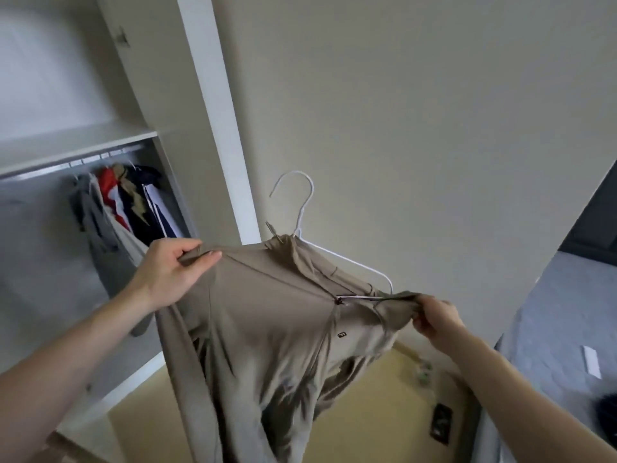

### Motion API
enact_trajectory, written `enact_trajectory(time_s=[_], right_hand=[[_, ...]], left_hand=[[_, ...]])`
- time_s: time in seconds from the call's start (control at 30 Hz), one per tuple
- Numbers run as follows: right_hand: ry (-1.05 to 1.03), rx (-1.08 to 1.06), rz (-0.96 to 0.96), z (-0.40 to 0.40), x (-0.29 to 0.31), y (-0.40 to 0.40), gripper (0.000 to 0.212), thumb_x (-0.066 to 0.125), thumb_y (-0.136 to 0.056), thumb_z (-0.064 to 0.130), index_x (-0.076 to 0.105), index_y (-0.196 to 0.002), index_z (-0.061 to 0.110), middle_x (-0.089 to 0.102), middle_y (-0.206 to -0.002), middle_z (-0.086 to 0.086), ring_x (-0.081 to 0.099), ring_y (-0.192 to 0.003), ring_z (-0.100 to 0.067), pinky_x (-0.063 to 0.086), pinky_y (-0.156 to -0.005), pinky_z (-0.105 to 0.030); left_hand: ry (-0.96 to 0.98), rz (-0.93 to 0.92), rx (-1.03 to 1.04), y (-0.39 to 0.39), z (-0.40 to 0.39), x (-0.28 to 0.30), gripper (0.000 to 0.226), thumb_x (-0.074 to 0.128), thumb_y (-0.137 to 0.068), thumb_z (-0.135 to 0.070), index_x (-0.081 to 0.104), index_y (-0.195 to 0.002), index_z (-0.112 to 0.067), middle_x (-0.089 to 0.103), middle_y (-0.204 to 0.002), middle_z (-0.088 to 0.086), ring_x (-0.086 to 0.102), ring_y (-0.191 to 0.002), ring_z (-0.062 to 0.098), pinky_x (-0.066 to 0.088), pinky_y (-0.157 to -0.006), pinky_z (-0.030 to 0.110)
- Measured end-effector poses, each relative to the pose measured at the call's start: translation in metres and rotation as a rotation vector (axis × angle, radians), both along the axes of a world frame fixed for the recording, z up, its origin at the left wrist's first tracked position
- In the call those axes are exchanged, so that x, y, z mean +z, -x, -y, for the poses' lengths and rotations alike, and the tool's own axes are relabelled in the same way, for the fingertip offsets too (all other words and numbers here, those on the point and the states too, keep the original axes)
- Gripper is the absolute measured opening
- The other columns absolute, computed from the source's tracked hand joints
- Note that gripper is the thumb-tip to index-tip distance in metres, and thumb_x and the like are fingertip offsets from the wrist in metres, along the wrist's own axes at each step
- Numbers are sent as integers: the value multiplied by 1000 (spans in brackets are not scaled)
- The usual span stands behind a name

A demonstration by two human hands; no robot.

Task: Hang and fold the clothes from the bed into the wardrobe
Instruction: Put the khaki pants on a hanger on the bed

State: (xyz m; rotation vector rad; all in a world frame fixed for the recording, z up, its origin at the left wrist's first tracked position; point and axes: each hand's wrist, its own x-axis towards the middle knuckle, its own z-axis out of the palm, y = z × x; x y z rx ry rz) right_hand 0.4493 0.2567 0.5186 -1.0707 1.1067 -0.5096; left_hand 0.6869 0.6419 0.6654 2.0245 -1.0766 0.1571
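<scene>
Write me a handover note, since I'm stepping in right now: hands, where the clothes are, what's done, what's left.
Left hand grips one shoulder of the beige zip-up jacket; right hand pinches the other shoulder.
The jacket is partly on the white hanger; one hanger arm is still bare.
Several garments already hang on the wardrobe rail.
Left: seat the jacket on the hanger, hook it on the rail, then deal with whatever remains on the bed.

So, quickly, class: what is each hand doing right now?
Left hand: pinching one shoulder of the beige zip-up garment.
Right hand: fingers gripping the garment's other shoulder.
</scene>
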Motion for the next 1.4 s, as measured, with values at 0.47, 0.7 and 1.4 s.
enact_trajectory(time_s=[0.47, 0.7, 1.4], right_hand=[[5, 175, 189, 48, 107, -138, 34, 38, -92, -5, 71, -87, 4, 37, -45, 4, 33, -35, -7, 28, -33, -18], [458, 595, 370, -8, 217, -241, 43, 41, -84, -2, 81, -85, 11, 48, -48, -4, 42, -38, -10, 34, -38, -17], [1358, 1348, -21, -15, 168, -459, 13, 55, -103, 40, 66, -108, 42, 70, -103, 23, 64, -96, 2, 52, -93, -29]], left_hand=[[-13, 220, 89, -112, -13, 2, 53, 60, -93, -59, 61, -66, -14, 48, -51, -3, 46, -46, 7, 32, -48, 23], [-207, 388, 294, -161, 43, -1, 38, 68, -92, -41, 55, -58, -34, 53, -50, -12, 57, -54, 8, 37, -47, 24], [187, 36, 546, -247, -22, 2, 27, 69, -93, -29, 71, -69, -40, 63, -61, -7, 61, -64, 11, 41, -60, 9]])
